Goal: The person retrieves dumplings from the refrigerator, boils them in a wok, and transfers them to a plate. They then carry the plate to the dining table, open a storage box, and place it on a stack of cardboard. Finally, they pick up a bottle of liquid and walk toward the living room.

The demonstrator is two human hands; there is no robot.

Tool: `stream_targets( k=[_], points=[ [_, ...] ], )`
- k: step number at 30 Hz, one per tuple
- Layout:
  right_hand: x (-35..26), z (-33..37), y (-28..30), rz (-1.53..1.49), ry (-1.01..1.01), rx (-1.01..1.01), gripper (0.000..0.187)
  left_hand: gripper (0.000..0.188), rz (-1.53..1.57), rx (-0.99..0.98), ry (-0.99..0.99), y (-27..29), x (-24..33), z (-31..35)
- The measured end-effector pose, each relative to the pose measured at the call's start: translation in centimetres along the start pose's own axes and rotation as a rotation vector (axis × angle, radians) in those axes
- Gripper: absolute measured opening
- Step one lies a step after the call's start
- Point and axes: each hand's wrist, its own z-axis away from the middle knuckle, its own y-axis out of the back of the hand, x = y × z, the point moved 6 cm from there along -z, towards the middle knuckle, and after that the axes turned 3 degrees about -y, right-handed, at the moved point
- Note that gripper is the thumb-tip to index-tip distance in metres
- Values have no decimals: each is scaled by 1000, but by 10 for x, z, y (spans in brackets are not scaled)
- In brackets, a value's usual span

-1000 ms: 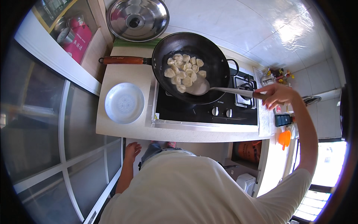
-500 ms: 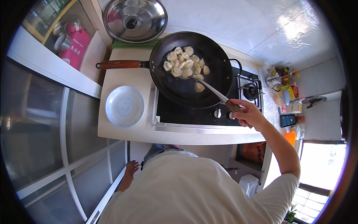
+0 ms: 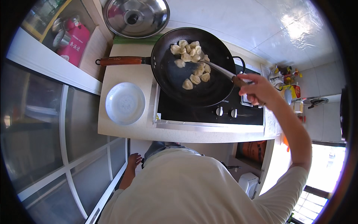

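Note:
My right hand [image 3: 258,89] is closed round the wooden grip of a long-handled metal cooking utensil [image 3: 220,68]. The utensil slants down into a black wok [image 3: 175,91], its head hidden among the pale dumplings [image 3: 185,56]. Most dumplings are bunched in the far half of the wok; several lie nearer its middle in a little liquid. The wok sits over the gas stove [image 3: 197,115], with its wooden handle [image 3: 125,60] pointing left. Low at the left, my left hand [image 3: 134,159] hangs beside my body, holding nothing, fingers apart.
A white bowl [image 3: 125,103] stands on the counter left of the stove. Behind it, a metal lid [image 3: 136,18] leans against the wall. Bottles and packages [image 3: 289,76] crowd the far right. Glass-panelled doors [image 3: 80,123] run along the left.
My right hand and the utensil have moved slightly right and away from me. The dumplings have shifted: the main bunch sits farther off, while several have spread toward the wok's near side.

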Motion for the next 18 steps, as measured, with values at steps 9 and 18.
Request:
stream_targets(
  k=[9, 18],
  points=[
    [-86, -3, 0, 67, -83, -73, 37, 29, 51, 27, 18, 4, -6, 0],
    [-141, 4, -16, 133, -74, -130, 30, 30, 56, 18, 24, 9, -33, -15]
  ],
)
